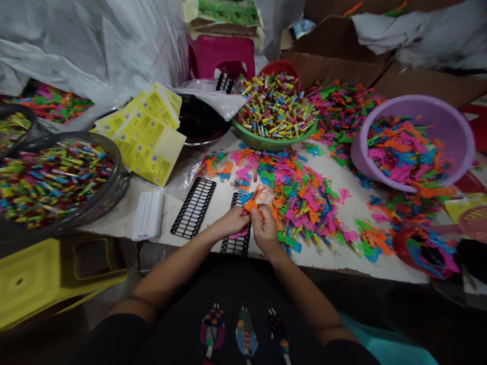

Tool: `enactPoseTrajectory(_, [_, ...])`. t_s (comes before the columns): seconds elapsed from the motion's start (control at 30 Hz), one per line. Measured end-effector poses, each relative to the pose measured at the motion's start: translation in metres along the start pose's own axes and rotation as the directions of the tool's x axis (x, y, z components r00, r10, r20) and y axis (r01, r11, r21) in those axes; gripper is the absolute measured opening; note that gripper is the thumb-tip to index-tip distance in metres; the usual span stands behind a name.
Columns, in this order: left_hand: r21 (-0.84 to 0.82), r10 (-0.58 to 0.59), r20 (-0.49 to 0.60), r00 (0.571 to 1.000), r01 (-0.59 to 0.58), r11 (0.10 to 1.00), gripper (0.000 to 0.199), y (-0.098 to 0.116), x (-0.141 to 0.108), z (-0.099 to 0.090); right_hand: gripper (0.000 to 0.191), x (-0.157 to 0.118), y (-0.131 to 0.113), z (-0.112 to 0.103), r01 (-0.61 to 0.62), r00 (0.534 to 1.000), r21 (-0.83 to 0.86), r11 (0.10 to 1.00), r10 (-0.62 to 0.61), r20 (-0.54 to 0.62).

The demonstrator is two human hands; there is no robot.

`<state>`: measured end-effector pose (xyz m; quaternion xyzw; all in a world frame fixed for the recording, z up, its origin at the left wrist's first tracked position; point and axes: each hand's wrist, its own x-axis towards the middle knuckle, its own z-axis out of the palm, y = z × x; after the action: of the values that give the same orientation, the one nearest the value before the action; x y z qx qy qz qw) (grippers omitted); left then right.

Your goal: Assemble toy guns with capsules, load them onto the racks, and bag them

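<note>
My left hand (235, 221) and my right hand (266, 229) meet just above the front of the table, with the fingers of both closed. Between them they pinch small plastic toy pieces: an orange toy piece (251, 204) and a blue one (245, 196) stick out above the fingertips. Which hand grips which piece is hard to tell. Under my hands lies a black grid rack (235, 246), partly covered by them. To its left is a second black grid rack (195, 205). A loose heap of pink, orange, blue and green toy pieces (300, 190) spreads just right of my hands.
A green basin (266, 144) of small colourful tubes stands behind the heap. At right is a purple basin (452, 132) of toy pieces. A dark basin (117, 177) of tubes, yellow printed sheets (148, 144) and a white power bank-like box (148, 215) are at left.
</note>
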<state>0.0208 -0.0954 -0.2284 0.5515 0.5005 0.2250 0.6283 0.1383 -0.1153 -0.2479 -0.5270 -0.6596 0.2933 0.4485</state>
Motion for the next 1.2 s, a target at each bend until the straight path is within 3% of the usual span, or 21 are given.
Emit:
enactPoseTrajectory(0.1, [0.042,-0.018,0.022,1.0,0.017,0.999,0.029,-0.008,0.003,0.0,0.02,-0.002,0.001,0.001,-0.003,1.0,-0.014,1.0,0.003,0.008])
enactPoseTrajectory(0.2, [-0.013,-0.038,0.033,0.999,0.038,0.999,0.03,-0.017,0.007,-0.007,0.022,0.006,0.004,-0.006,0.007,0.996,0.048,0.999,-0.011,0.087])
enactPoseTrajectory(0.27, [-0.027,-0.047,-0.11,0.993,0.044,0.999,0.028,-0.023,0.011,-0.014,0.026,0.02,0.009,-0.014,-0.035,0.995,0.073,0.997,0.028,0.095])
enactPoseTrajectory(0.37, [0.133,0.008,-0.393,0.92,0.048,0.99,0.029,-0.032,0.017,-0.019,0.032,0.055,0.025,-0.018,-0.167,0.985,-0.11,0.98,0.17,0.016])
enactPoseTrajectory(0.43, [0.233,0.077,-0.423,0.903,0.026,0.972,0.03,-0.039,0.02,-0.016,0.03,0.082,0.036,-0.012,-0.255,0.96,-0.361,0.897,0.279,0.014])
enactPoseTrajectory(0.5, [0.234,0.098,-0.379,0.92,-0.007,0.972,0.027,-0.045,0.021,-0.01,0.03,0.106,0.046,-0.001,-0.317,0.911,-0.583,0.748,0.411,0.032])
enactPoseTrajectory(0.57, [0.13,0.063,-0.343,0.937,-0.019,0.991,0.026,-0.05,0.02,-0.007,0.031,0.124,0.051,0.012,-0.338,0.862,-0.704,0.624,0.506,0.034])
enactPoseTrajectory(0.67, [-0.088,0.037,-0.348,0.937,-0.072,0.994,0.031,-0.052,0.016,-0.015,0.029,0.133,0.051,0.021,-0.297,0.843,-0.761,0.577,0.533,0.074])
enactPoseTrajectory(0.8, [-0.279,0.075,-0.419,0.905,-0.207,0.938,0.034,-0.049,0.009,-0.038,0.026,0.117,0.037,0.005,-0.168,0.911,-0.796,0.582,0.4,0.1])
enactPoseTrajectory(0.87, [-0.279,0.127,-0.432,0.893,-0.267,0.922,0.038,-0.048,0.008,-0.044,0.022,0.102,0.026,-0.008,0.03,0.93,-0.765,0.643,0.263,0.257])
enactPoseTrajectory(0.9, [-0.273,0.142,-0.413,0.899,-0.271,0.923,0.04,-0.048,0.009,-0.045,0.019,0.095,0.019,-0.014,0.157,0.903,-0.71,0.687,0.191,0.385])
enactPoseTrajectory(0.97, [-0.279,0.115,-0.302,0.946,-0.203,0.939,0.045,-0.048,0.012,-0.043,0.015,0.082,0.009,-0.022,0.348,0.797,-0.523,0.778,0.048,0.602])
enactPoseTrajectory(1.0, [-0.289,0.078,-0.233,0.969,-0.145,0.946,0.045,-0.049,0.013,-0.041,0.014,0.076,0.005,-0.023,0.379,0.763,-0.428,0.82,-0.015,0.647])
enactPoseTrajectory(1.03, [-0.295,0.037,-0.173,0.984,-0.088,0.951,0.043,-0.049,0.014,-0.039,0.013,0.071,0.003,-0.024,0.374,0.759,-0.352,0.858,-0.065,0.648])
enactPoseTrajectory(1.13, [-0.275,-0.031,-0.1,0.995,0.002,0.961,0.03,-0.05,0.013,-0.036,0.016,0.061,0.005,-0.022,0.268,0.829,-0.206,0.941,-0.116,0.547])
enactPoseTrajectory(1.2, [-0.272,-0.018,-0.089,0.996,-0.007,0.962,0.028,-0.051,0.008,-0.038,0.018,0.057,0.01,-0.02,0.227,0.837,-0.139,0.964,-0.12,0.534])
